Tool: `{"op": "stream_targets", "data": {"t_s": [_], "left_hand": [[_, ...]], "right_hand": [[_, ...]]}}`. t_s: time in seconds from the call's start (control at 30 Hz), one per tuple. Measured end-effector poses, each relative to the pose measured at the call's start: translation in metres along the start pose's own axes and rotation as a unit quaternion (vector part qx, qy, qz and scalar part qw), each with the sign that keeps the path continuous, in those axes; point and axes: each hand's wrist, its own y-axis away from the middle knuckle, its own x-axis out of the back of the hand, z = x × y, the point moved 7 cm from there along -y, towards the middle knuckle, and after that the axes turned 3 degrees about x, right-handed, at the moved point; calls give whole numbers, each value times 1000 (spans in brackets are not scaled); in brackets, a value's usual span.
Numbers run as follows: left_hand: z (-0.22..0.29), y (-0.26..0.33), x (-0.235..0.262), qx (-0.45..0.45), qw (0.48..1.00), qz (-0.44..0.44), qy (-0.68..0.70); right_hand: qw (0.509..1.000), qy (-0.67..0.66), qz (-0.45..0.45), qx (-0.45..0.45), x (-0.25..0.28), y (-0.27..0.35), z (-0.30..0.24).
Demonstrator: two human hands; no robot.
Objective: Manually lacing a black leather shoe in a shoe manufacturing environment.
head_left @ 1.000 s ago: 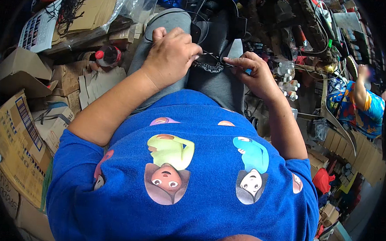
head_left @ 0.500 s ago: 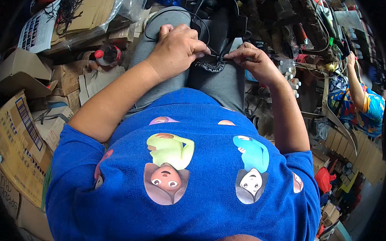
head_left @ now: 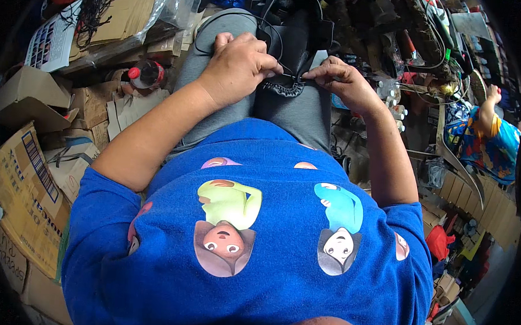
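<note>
A black leather-like piece (head_left: 287, 50) with straps and a gathered, ridged front edge rests across my thighs; its exact kind is unclear. My left hand (head_left: 240, 64) is at its left side, with thumb and fingers pinched on a thin black cord (head_left: 281, 46) that loops up over my left knee. A short, thin, light-coloured line (head_left: 288, 75) spans the gap between my fingertips. At the right of the gathered edge, my right hand (head_left: 341, 79) pinches finger and thumb together; what sits between them is too small to make out.
A clear bottle with a red cap (head_left: 143, 75) stands left of my leg, among cardboard boxes (head_left: 34, 94). Several small white-capped bottles (head_left: 395, 107) and a curved blade-like strip (head_left: 461, 168) lie to the right. Another person's arm (head_left: 488, 111) shows at far right.
The other person's arm at far right has dropped lower and shifted right. My hands, the cord and the black piece stay almost where they were.
</note>
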Motion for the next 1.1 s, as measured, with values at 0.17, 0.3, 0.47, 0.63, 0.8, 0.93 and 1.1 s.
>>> {"op": "stream_targets", "data": {"t_s": [0.17, 0.3, 0.47, 0.63, 0.8, 0.93, 1.1], "left_hand": [[1, 2, -2, 14, 1000, 1, 8], [0, 0, -3, 14, 1000, 4, 22], [2, -6, -5, 39, 998, -40, 20], [-2, 0, -4, 31, 999, -23, 33], [0, 2, -4, 31, 999, -14, 31], [0, -4, -7, 49, 998, -34, 31], [-6, -21, -12, 63, 992, -108, 11]], "right_hand": [[999, -45, -4, 7, -2, 1, 3], [999, -53, -1, 2, -2, -1, 9], [999, -39, -26, 5, -2, -4, 9], [999, -47, -11, 5, -5, 1, 7], [999, -50, 2, 8, -5, 2, 11], [999, -51, 2, 19, -4, 0, 11], [999, -44, -16, 4, -1, -6, 7]]}}
